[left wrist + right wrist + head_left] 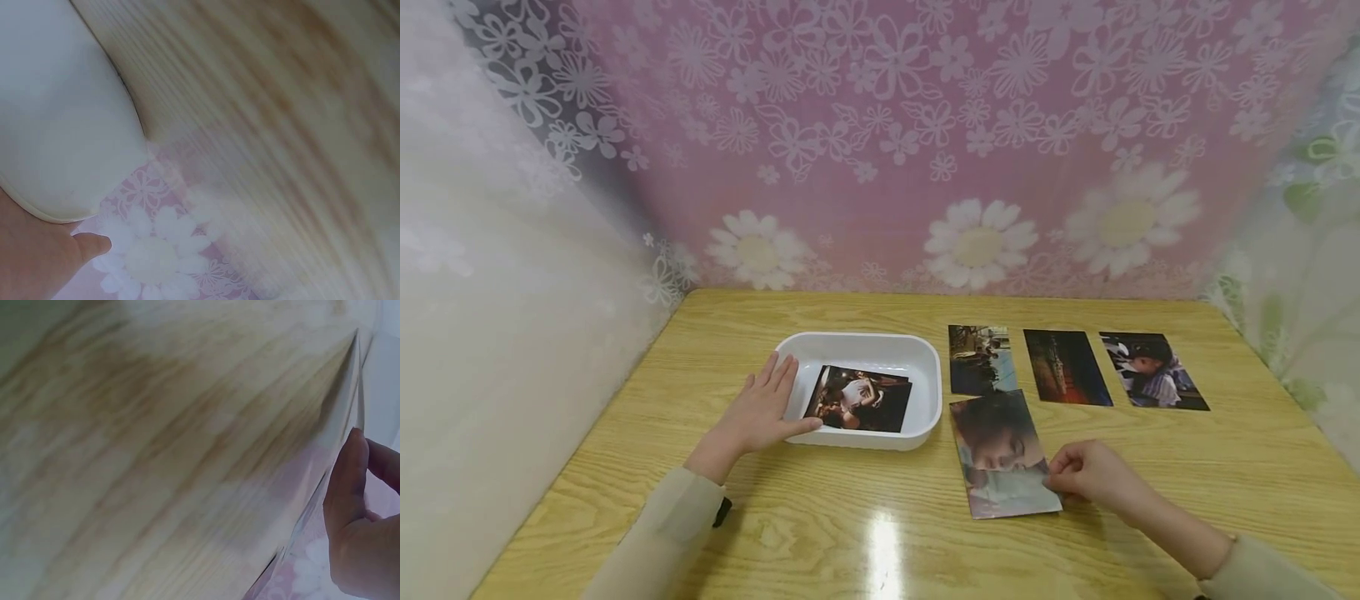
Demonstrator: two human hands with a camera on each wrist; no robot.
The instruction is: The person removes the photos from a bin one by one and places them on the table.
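Observation:
My right hand (1101,479) pinches the right edge of a photo card (1003,458) that shows a face lying on its side. In the right wrist view the thumb and a finger of that hand (362,519) close on the card's thin edge. My left hand (763,408) rests with straight fingers on the left rim of a white plastic tray (931,392); the thumb lies along its near rim. The left wrist view shows the tray's outer wall (62,119) beside this hand (44,250). Inside the tray lies a small stack of photo cards (861,400).
Three photo cards lie in a row on the wooden table (835,517) right of the tray: a street-like scene (980,358), a dark one (1067,367) and a person in stripes (1153,371). Flowered cloth (880,167) hangs behind and at both sides.

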